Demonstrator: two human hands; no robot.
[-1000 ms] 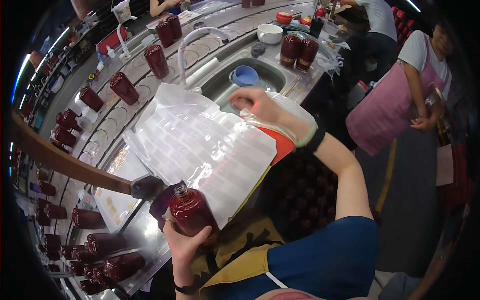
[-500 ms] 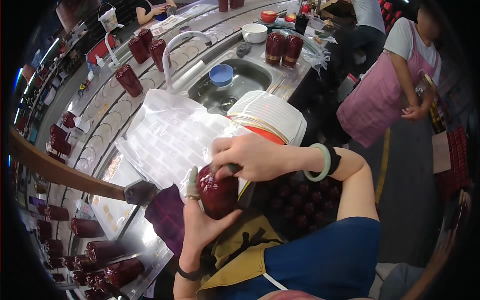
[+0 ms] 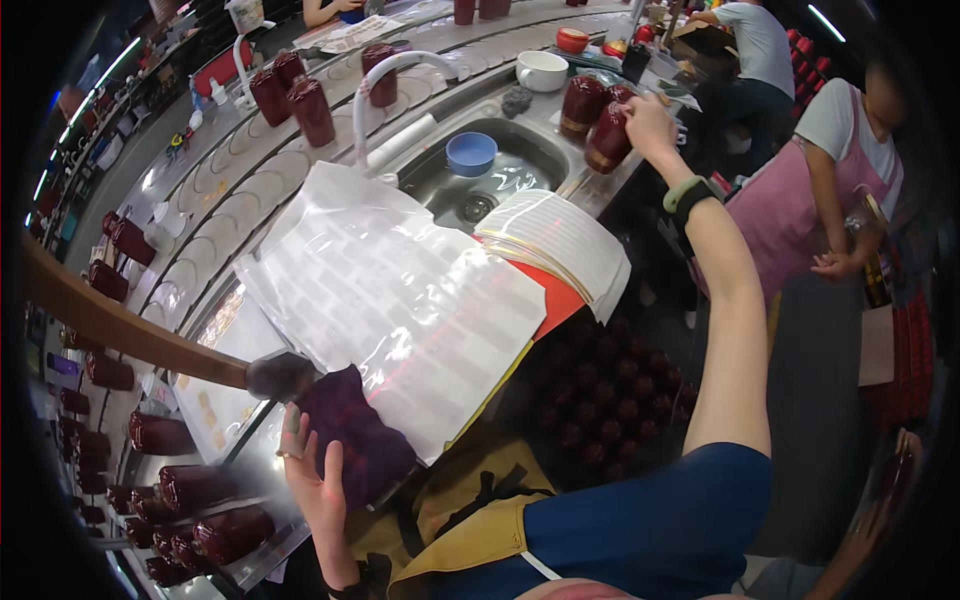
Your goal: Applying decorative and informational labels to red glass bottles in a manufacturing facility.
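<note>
Beyond the sink's right rim, my right hand (image 3: 652, 126) reaches out and grips the top end of a glossy dark red jar (image 3: 607, 142) with a gold band near its base. It stands close beside another such jar (image 3: 582, 108) on the counter. My left hand (image 3: 318, 485) is raised with fingers spread, holding nothing, and wears a pale cover on one fingertip. Next to it lies a crumpled purple cloth (image 3: 358, 440). Between my arms, a clear plastic sheet (image 3: 400, 310) covers a white surface patterned with pale blocks.
A steel sink (image 3: 535, 150) holds a blue bowl (image 3: 471, 154) below a white tap (image 3: 362, 110). A paper stack (image 3: 560, 245) lies at its near edge. A wooden bar (image 3: 130, 325) juts in from the left. More red jars (image 3: 230, 534) stand lower left. Someone in a pink apron (image 3: 775, 220) stands right.
The red jar held between both hands over the plastic sheet is now at the sink's right side in my right hand. My left hand has let go and moved down-left, opening.
</note>
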